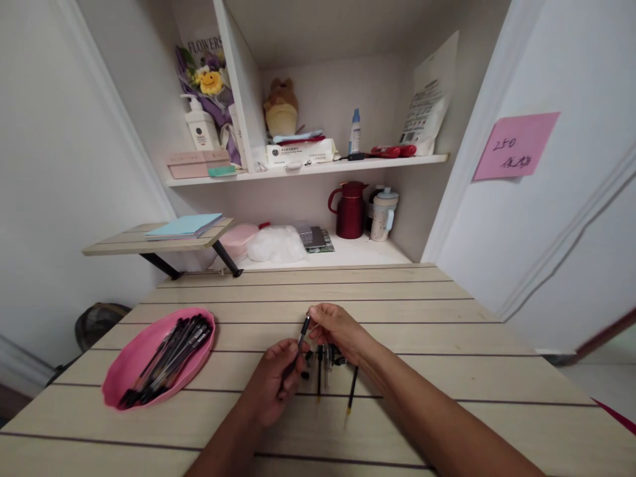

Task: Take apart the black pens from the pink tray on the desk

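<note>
Near the middle of the table, my left hand (275,377) is closed around the barrel of a black pen (303,331), which tilts up to the right. My right hand (335,328) pinches at the pen's upper tip with thumb and fingers. Beneath and beside my hands lie several pen parts (326,371), dark and clear, partly hidden by my right hand. A dark ink refill (352,394) with a yellow section rests just below my right wrist. To the left stands a pink oval tray (112,377) holding several black pens (173,358).
A small raised wooden shelf (104,245) with blue paper (186,225) stands at the table's back left. Behind the table, a white cabinet holds a red jug (350,211), a light cup (382,215) and a plastic bag (277,244). A pink note (517,146) hangs at right.
</note>
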Demonstrator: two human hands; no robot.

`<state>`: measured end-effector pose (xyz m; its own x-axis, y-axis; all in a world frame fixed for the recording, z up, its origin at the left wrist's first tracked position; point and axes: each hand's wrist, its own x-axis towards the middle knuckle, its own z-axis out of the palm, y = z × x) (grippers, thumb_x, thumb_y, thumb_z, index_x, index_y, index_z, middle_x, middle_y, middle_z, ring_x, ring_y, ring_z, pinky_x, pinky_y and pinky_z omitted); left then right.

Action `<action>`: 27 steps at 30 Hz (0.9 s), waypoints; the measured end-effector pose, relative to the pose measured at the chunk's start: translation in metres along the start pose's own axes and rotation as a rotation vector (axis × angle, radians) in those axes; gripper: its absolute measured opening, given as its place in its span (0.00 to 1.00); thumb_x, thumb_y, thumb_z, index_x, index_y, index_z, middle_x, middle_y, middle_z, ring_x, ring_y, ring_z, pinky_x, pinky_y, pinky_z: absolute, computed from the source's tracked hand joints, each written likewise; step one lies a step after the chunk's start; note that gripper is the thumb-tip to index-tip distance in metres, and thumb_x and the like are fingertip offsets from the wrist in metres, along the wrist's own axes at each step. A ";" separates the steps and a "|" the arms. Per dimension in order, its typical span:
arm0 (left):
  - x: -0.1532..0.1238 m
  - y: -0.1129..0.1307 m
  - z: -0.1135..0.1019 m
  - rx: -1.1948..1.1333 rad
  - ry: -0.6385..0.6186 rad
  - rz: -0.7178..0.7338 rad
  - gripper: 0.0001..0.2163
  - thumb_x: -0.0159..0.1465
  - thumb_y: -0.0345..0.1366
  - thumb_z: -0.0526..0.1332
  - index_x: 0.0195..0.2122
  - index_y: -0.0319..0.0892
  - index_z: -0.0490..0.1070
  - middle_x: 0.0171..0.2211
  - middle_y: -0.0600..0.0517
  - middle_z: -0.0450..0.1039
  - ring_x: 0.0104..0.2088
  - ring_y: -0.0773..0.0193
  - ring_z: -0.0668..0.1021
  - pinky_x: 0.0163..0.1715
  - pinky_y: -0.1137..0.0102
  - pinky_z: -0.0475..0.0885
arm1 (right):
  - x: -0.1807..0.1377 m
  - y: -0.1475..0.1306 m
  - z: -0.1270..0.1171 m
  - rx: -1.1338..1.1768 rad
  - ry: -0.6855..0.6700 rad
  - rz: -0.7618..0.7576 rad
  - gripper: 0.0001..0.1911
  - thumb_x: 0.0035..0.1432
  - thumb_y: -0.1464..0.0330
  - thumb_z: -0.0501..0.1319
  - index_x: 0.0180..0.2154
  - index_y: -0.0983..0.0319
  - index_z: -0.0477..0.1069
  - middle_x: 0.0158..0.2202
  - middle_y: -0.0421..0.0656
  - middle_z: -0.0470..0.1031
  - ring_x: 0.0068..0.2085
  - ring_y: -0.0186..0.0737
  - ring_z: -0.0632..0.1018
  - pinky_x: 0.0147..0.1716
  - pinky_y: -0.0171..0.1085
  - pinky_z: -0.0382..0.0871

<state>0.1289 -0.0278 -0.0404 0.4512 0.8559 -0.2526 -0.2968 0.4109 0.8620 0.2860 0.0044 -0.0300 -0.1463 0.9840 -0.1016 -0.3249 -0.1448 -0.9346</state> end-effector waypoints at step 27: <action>0.001 -0.002 -0.007 0.097 0.010 -0.019 0.11 0.54 0.41 0.59 0.32 0.37 0.67 0.18 0.59 0.62 0.10 0.81 0.54 0.09 0.79 0.42 | 0.001 0.002 -0.008 0.097 -0.100 0.159 0.14 0.40 0.63 0.66 0.27 0.65 0.67 0.25 0.41 0.72 0.25 0.31 0.73 0.26 0.33 0.67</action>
<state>0.1241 -0.0259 -0.0456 0.4474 0.8516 -0.2731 -0.2054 0.3951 0.8954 0.2925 0.0058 -0.0348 -0.2931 0.9334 -0.2069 -0.3780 -0.3118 -0.8717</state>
